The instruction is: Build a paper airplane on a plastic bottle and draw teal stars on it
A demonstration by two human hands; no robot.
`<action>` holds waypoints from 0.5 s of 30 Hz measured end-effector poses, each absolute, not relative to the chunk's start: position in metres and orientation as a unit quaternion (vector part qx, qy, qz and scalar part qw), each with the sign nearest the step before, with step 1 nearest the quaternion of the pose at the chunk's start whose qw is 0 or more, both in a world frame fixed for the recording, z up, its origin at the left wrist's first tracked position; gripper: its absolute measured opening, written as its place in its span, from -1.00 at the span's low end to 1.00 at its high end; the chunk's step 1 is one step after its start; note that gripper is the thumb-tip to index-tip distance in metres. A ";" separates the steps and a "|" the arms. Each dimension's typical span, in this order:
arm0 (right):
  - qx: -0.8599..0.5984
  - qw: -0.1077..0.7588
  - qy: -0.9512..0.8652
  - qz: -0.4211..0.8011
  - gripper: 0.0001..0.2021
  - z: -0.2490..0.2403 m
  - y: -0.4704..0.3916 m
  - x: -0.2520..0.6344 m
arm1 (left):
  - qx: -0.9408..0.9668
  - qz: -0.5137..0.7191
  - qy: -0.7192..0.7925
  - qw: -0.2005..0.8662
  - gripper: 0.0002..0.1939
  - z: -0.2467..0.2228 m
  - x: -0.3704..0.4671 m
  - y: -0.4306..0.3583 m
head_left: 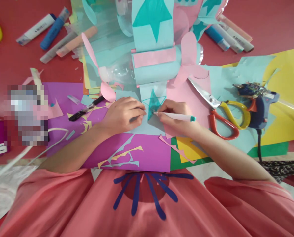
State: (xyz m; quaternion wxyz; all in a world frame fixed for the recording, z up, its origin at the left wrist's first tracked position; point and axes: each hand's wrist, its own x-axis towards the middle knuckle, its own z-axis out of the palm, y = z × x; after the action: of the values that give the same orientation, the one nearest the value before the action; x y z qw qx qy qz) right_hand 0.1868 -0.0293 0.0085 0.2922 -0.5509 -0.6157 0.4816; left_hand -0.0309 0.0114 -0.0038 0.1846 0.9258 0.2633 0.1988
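My right hand [175,113] grips a white marker [176,116] with a teal end, its tip touching a star [152,104] on a light-blue paper strip [143,93]. Teal fills part of that star; the rest shows only an outline. Just left of the star, my left hand [124,114] lies on the paper, fingers stretched toward the strip and slightly bent. Above both hands is a plastic bottle [120,73] wrapped in a light-blue paper tube [156,73], with pink paper blades at its ends. A second strip [139,36] carries a solid teal star.
Scissors [214,102] with red and yellow handles and a blue glue gun [259,110] lie at right. A black pen [86,108] rests left, near paper scraps [122,154] on a purple sheet [151,154]. Several markers [54,28] lie at the back.
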 end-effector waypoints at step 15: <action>-0.549 0.313 -0.613 0.474 -0.87 0.001 -0.027 0.188 | 0.927 0.224 0.251 0.168 -0.69 -0.004 -0.031 0.010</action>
State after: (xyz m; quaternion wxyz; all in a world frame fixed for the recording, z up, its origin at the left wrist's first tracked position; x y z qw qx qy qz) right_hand 0.1885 -0.0271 0.0005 0.3135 -0.5490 -0.6127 0.4743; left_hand -0.0306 0.0101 -0.0042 0.1677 0.9266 0.2513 0.2240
